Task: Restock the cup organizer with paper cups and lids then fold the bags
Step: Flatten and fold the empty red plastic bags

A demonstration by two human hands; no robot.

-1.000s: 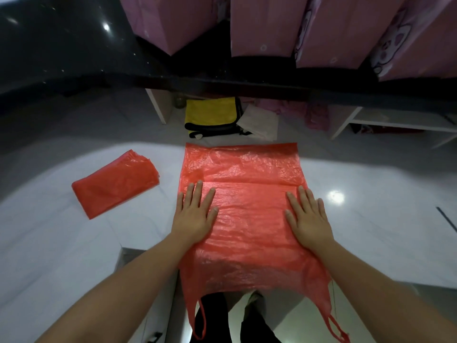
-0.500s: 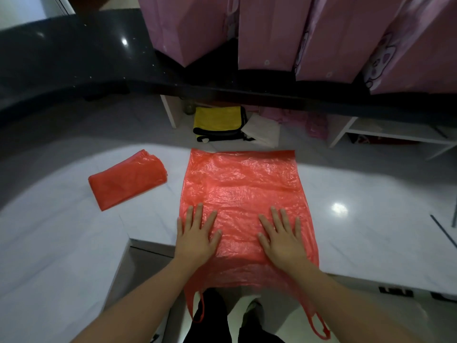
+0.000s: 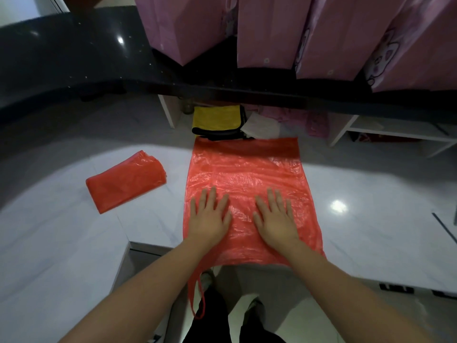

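Now | red bag (image 3: pixel 247 169) being pressed flat at counter (image 3: pixel 371 219) centre | left hand (image 3: pixel 209 220), right hand (image 3: pixel 274 222): fingers straight, spread, holding nothing | folded bag (image 3: pixel 125 181) at 10 o'clock | risk: slick film, handles overhanging at 6 o'clock, likely being dragged off.

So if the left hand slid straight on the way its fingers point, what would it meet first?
Probably only more of the spread red bag under the left hand, then the yellow cloth beyond the bag's far edge; depth is unclear.

L hand (image 3: pixel 209 219) & R hand (image 3: pixel 275 219) flat on red bag (image 3: pixel 244 167).
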